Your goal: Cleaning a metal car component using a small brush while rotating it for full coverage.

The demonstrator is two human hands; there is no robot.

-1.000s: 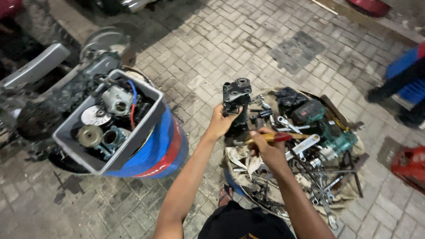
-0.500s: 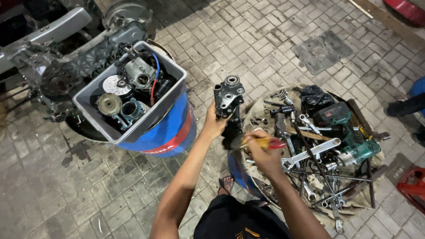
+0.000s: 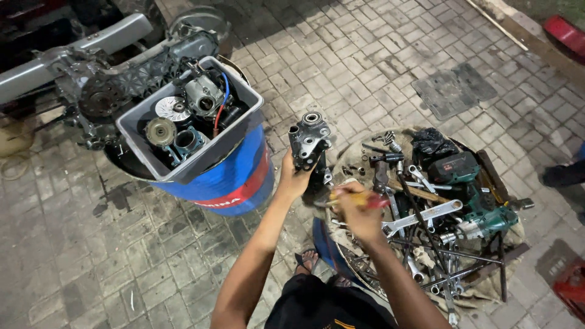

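Grey cast metal fills the centre of the view: an engine part [image 3: 309, 143], dark and oily, with round bearing seats at its top, held upright above the brick paving [image 3: 390, 67]. The left hand [image 3: 297, 181] has its grip clamped around the lower end of this part, fingers wrapped tight from behind. Just to its right, the right hand [image 3: 358, 213] is closed in a fist around a screwdriver [image 3: 359, 200] with a yellow and red handle; the shaft points left toward the base of the engine part, though the tip is too blurred to tell whether it touches.

Both forearms reach forward from the bottom of the frame, above dark clothing and a sandalled foot.

Right of the hands lies a round, cloth-lined tray [image 3: 359, 149] heaped with tools: long spanners [image 3: 426, 214], a hammer [image 3: 381, 169], a green power drill [image 3: 484, 222], a dark battery pack [image 3: 454, 167] and a crumpled black bag [image 3: 431, 141]. The right hand hovers over the tray's left edge.

Left of the hands stands a blue drum [image 3: 225, 183] with a red band, and a grey plastic bin [image 3: 244, 125] sits tilted on top of it, holding engine pieces, a shiny disc and blue and red wires. Behind the drum, a stripped engine and frame [image 3: 116, 85] rests on the paving.

At the far right edge, a dark shoe [image 3: 560, 175] belonging to another person shows
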